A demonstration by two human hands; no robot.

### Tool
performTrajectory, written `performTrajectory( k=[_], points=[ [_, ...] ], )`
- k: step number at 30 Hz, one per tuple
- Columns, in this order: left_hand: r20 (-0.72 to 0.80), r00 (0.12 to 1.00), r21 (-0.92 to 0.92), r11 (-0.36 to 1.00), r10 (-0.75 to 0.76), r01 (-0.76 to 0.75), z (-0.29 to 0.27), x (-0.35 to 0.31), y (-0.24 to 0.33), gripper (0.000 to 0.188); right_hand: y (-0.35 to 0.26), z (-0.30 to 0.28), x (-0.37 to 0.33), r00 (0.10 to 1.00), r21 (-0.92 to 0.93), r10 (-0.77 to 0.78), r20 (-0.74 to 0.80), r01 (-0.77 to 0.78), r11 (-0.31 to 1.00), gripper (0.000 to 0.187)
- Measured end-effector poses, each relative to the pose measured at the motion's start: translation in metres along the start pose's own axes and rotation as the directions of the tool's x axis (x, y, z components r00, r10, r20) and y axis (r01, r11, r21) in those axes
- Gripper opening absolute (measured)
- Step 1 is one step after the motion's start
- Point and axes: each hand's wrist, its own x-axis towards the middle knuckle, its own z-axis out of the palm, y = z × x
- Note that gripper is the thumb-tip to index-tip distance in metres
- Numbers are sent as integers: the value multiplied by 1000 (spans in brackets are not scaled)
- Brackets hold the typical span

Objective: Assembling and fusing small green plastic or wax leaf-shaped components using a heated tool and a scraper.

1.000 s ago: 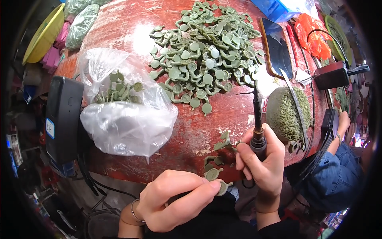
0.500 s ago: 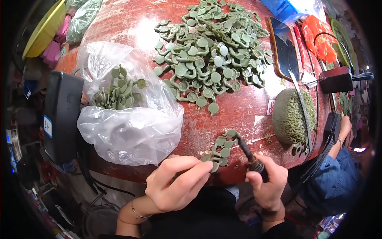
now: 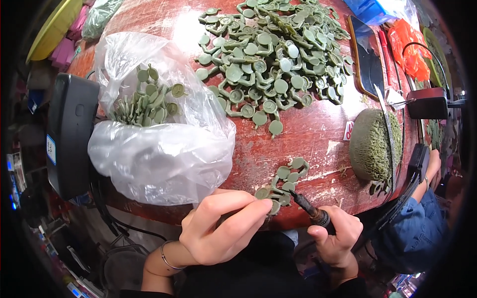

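Observation:
My left hand (image 3: 218,228) pinches the near end of a small chain of green wax-like pieces (image 3: 288,186), each with a round disc and a curved arm. My right hand (image 3: 340,236) is closed round the handle of a soldering iron (image 3: 305,203) with a dark, thin tip. That tip points left and meets, or nearly meets, the pieces close to my left fingertips. Beyond the chain, a big heap of similar green pieces (image 3: 280,85) covers the far part of the red table (image 3: 258,154). More of them stand in a clear plastic bag (image 3: 164,164) on the left.
On the right are a round green block (image 3: 367,144) with a metal strip across it, a phone (image 3: 367,64), a red pen (image 3: 385,52) and an orange bag (image 3: 410,47). A black box (image 3: 72,134) stands left of the clear bag. Another person's arm (image 3: 422,188) shows at far right.
The soldering iron's tip has moved from the chain's far end nearer to my left fingertips. My left hand keeps its pinch. The whole view has shifted slightly.

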Motion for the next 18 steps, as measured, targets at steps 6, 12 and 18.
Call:
performTrajectory(
  k=[6,12,18],
  points=[
    [8,1000,0,1000,4,-4,0,1,0,36,0,-1,0,1000,-3,-3,5,3,1000,45],
    [32,999,16,1000,24,-24,-1,1,-1,38,0,0,1,1000,4,-15,-1,15,1000,45],
    [40,997,29,998,-64,63,-1,3,5,27,-1,0,1,1000,-4,-10,-1,10,1000,45]
  ],
)
